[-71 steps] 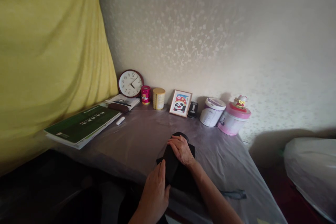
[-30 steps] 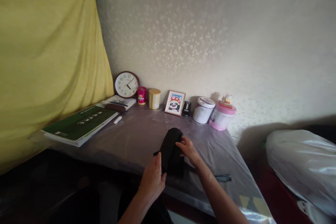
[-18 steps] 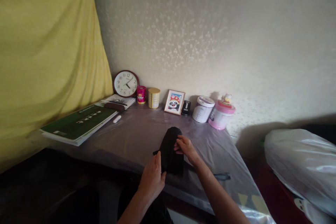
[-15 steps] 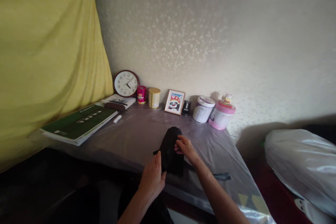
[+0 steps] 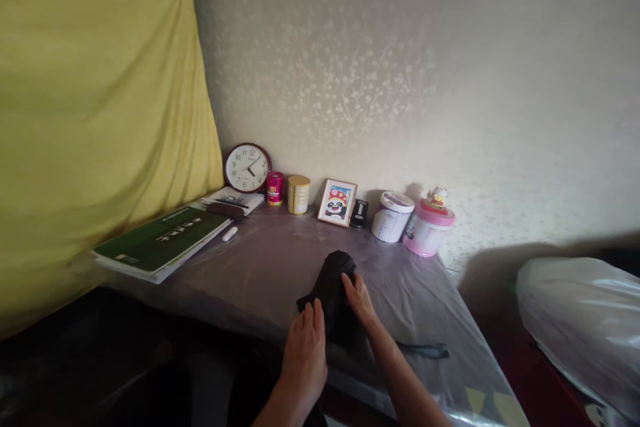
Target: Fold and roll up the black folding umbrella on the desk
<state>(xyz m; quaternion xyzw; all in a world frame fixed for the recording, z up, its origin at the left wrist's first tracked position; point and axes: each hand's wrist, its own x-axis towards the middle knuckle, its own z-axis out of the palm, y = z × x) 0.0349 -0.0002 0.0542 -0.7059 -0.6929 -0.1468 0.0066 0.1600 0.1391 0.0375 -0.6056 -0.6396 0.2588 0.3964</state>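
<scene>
Holding black bundle (image 5: pixel 331 278) between left hand (image 5: pixel 306 347) and right hand (image 5: pixel 361 298); each grip half-curled against side.

I am in what looks like a home: floral wallpaper (image 5: pixel 360 90), a yellow curtain (image 5: pixel 115 93), a round clock (image 5: pixel 248 167) and a framed panda picture (image 5: pixel 338 203).

Gap btwn bundle (image 5: pixel 333 275) & notebook (image 5: pixel 160 243)

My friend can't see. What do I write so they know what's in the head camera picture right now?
A person's left hand and right hand are on a black object at a gray-covered table. Along the wall stand a clock, pink can, yellow can, panda picture, white tub and pink tub. A green book lies on the left.
</scene>
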